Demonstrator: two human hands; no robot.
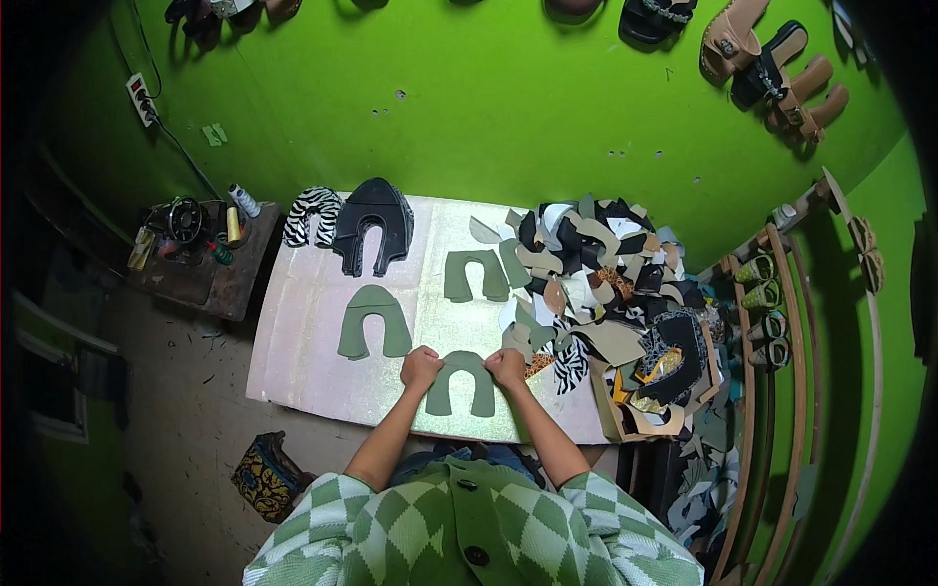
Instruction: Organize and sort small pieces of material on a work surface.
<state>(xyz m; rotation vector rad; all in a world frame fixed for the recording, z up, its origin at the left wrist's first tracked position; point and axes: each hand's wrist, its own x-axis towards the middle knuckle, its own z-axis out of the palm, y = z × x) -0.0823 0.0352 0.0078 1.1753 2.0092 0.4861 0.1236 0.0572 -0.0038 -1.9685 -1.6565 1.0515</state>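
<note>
An olive-green U-shaped shoe upper piece (462, 361) lies near the table's front edge, its two legs pointing toward me. My left hand (420, 369) is closed at its upper left edge, and my right hand (506, 369) is closed at its upper right edge. Thumbs and fingers look pinched on the material. To the left lies a similar green upper piece (372, 295). Farther back is another green piece (477, 260) with a squarer top. Black U-shaped pieces (391, 210), seemingly stacked, rest at the back left beside zebra-print ones (300, 220).
A heap of mixed offcuts (611, 249) covers the table's right side, above an open cardboard box (635, 425) of scraps. A sewing machine (186, 220) with thread cones stands at left. A wooden rack (796, 410) with sandals is at right. A patterned seat (264, 479) sits lower left.
</note>
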